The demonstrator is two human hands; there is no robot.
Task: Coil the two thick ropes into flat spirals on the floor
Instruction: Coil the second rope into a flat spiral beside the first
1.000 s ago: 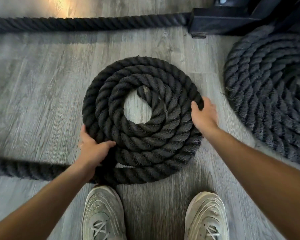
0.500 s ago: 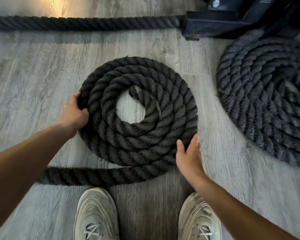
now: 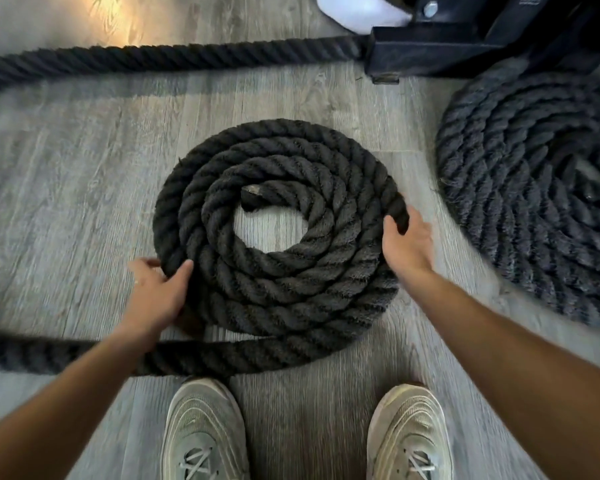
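We recorded the dark rope coil lying flat on the grey wood-plank floor, directly ahead of the person's two grey sneakers. The coil showed about four turns wound around a bare patch of floor at its centre, with the cut rope end resting at the far side of that opening. The outermost turn left the coil at its near edge and ran as a straight tail along the floor toward the left edge of the view.

We noted the left hand at the near-left rim of the coil. Its thumb lay across the top of the outer turn and its fingers wrapped the outside, so the hand was closed on the rope there. The right hand sat at the right rim of the coil. Its thumb touched the top of the outer turn and its fingers curved loosely around the outside face; we could not tell whether it gripped the rope or only pressed against it.

A second coil, larger and already wound flat, lay on the floor to the right, apart from the first. A further straight rope length ran along the far side of the floor to a black metal frame base.
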